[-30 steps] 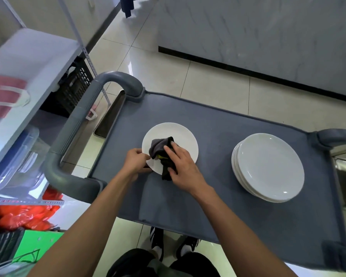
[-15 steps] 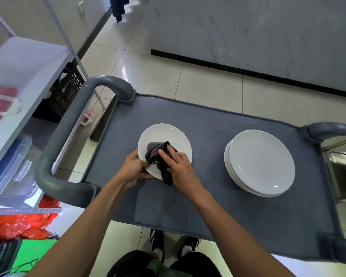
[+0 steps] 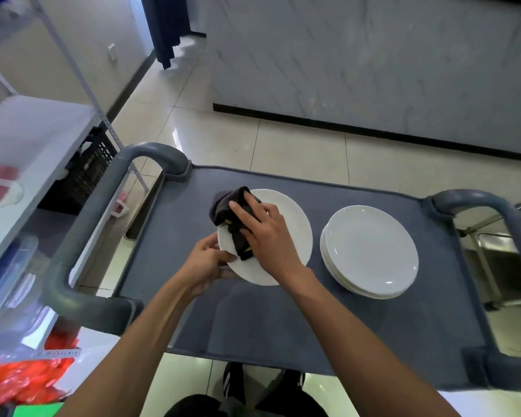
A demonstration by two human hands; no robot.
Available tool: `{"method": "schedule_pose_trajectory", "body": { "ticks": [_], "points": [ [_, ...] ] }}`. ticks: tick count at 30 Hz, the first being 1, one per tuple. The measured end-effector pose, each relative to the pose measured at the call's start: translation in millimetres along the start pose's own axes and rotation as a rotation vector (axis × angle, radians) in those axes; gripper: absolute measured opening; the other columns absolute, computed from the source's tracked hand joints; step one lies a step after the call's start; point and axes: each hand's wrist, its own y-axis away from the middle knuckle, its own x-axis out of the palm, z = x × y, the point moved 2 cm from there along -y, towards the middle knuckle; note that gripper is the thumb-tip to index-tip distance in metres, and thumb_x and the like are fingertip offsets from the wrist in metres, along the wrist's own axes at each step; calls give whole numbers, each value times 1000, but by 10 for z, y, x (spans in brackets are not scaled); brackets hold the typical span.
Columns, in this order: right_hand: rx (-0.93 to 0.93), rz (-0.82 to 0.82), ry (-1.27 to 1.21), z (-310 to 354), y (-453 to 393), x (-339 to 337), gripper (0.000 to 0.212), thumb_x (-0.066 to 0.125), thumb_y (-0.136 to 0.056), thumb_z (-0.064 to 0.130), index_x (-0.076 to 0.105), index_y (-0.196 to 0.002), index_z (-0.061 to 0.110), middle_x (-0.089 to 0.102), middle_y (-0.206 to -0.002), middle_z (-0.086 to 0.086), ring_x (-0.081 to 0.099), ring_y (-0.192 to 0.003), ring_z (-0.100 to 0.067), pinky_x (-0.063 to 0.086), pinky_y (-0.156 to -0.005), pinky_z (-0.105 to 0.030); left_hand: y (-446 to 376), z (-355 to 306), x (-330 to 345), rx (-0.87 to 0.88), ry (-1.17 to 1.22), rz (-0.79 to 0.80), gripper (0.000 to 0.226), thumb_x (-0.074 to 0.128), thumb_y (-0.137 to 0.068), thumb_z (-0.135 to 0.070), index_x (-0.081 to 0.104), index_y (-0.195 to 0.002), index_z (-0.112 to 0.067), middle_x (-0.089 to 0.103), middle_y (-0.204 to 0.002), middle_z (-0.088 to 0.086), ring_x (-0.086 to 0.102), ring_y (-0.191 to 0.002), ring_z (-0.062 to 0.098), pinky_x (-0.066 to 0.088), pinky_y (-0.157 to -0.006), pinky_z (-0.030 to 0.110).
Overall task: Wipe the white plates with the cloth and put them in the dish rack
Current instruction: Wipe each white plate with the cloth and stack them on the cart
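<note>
My left hand (image 3: 206, 260) pinches the near rim of the smooth, breakable plate (image 3: 286, 236) mid-cart while my right hand (image 3: 263, 233) fingers press the soft cloth (image 3: 227, 206) flat across it.

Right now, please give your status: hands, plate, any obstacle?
Left hand holds plate rim. Right hand presses cloth on it. Plate stack waiting beside. No dish rack in view.
</note>
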Motion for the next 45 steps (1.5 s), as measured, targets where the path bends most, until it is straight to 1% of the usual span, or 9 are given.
{"method": "schedule_pose_trajectory", "body": {
  "ticks": [2,9,12,19,24,28,33,37,45],
  "points": [
    [32,-27,20,-42,-97,-101,59,64,-94,7,50,-148,24,42,-157,-9,51,-116,-36,48,-96,-49,35,-58,22,17,2,2,50,50,-86,22,65,-124,-8,72,-114,20,70,-98,43,61,-72,55],
    [239,-95,34,-260,-180,-377,56,60,-96,8,49,-149,22,42,-157,-9,50,-122,-37,46,-98,-53,120,-129,82,124,-72,-92,47,56,-83,21,70,-110,-15,74,-100,12,73,-80,31,61,-69,58],
    [243,-101,42,-272,-158,-445,58,60,-96,7,47,-150,22,39,-159,-8,49,-124,-37,45,-98,-53,151,-146,67,144,-49,-104,48,56,-82,21,70,-113,-13,75,-98,9,73,-81,30,60,-71,61],
    [263,-178,43,-205,-99,-582,60,59,-94,2,48,-150,21,39,-159,-9,48,-126,-37,42,-103,-50,266,-226,123,209,49,-165,48,54,-82,22,68,-114,-11,76,-99,6,72,-83,28,61,-68,57],
    [299,-195,70,-157,25,-699,62,62,-93,6,47,-150,24,39,-158,-9,48,-122,-36,45,-100,-50,313,-311,210,261,130,-196,43,50,-84,22,68,-105,-12,77,-90,1,74,-78,21,63,-63,46],
    [317,-196,35,-24,250,-696,63,64,-91,7,47,-150,24,41,-156,-9,47,-121,-34,43,-104,-48,290,-394,283,269,218,-220,39,52,-84,20,66,-106,-9,73,-99,9,70,-89,32,62,-69,52],
    [292,-200,-47,258,454,-599,61,63,-95,11,44,-151,25,39,-157,-6,43,-129,-31,42,-108,-46,289,-438,394,285,237,-190,40,53,-85,18,68,-108,-11,75,-97,11,72,-87,34,62,-65,46],
    [242,-226,-62,409,606,-561,61,61,-96,11,43,-152,26,38,-158,-4,42,-129,-29,41,-109,-42,292,-475,433,320,235,-182,41,51,-86,16,68,-112,-10,72,-97,15,71,-76,31,60,-58,38],
    [272,-394,-56,263,739,-656,58,60,-98,4,45,-151,22,36,-158,-5,42,-134,-28,37,-113,-40,334,-490,347,301,282,-162,48,52,-86,15,68,-115,-19,74,-105,8,72,-87,38,61,-64,46]
  ]
}}
